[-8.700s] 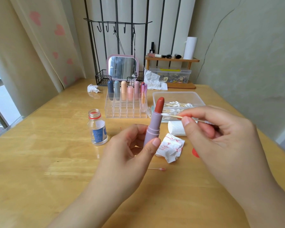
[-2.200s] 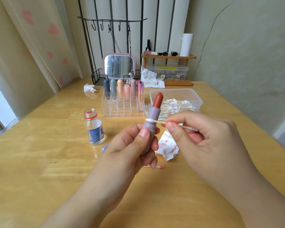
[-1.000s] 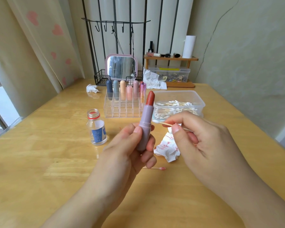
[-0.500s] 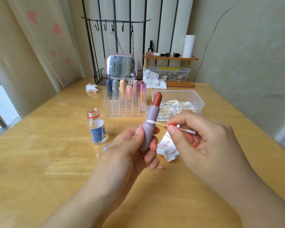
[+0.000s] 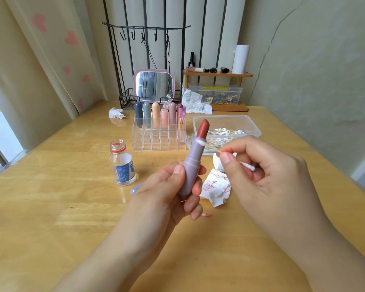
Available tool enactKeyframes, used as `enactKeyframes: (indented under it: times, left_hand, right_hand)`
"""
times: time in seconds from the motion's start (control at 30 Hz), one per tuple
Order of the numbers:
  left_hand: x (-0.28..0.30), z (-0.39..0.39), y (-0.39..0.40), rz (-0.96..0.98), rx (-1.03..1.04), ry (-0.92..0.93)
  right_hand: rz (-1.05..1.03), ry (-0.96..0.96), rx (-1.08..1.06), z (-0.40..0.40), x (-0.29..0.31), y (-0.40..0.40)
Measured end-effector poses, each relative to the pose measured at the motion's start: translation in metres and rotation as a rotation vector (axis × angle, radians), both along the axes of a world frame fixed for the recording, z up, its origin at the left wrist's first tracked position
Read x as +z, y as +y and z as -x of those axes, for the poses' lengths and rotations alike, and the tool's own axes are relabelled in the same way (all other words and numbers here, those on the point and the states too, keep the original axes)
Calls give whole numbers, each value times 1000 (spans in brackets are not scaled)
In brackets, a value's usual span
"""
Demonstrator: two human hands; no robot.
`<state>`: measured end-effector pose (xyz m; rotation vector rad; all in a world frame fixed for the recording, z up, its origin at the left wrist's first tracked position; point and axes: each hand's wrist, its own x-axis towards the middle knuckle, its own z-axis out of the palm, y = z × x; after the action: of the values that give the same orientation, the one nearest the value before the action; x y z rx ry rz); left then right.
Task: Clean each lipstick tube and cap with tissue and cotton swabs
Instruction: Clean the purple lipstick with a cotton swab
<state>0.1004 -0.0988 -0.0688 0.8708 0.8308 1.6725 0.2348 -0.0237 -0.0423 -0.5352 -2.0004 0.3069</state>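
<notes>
**Swab on the tube rim**

Our left hand [image 5: 167,192] grips one open lipstick [image 5: 193,163] upright; our right hand [image 5: 268,178] pinches one swab [image 5: 211,146], tip touching the tube rim. Six capped lipsticks stand in the far organizer [image 5: 158,142] on the worktop [image 5: 51,207]. One stained tissue [image 5: 216,187] lies near.

- The left hand [image 5: 169,192] is being curled around the lipstick tube [image 5: 193,163], thumb in front.
- The right hand [image 5: 268,180] is being held right of the tube, pinching a cotton swab [image 5: 211,146].
</notes>
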Motion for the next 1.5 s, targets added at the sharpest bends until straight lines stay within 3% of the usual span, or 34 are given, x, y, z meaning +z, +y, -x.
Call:
enactKeyframes:
  times: [0.57, 1.03, 1.5]
  left_hand:
    - [2, 0, -3, 14, 79, 164]
    - [-3, 0, -3, 35, 262, 464]
    - [-6, 0, -3, -60, 501, 710]
  right_hand:
    - [18, -21, 66, 3, -2, -6]
    - [13, 7, 6, 1, -3, 0]
    - [4, -10, 39, 1, -2, -5]
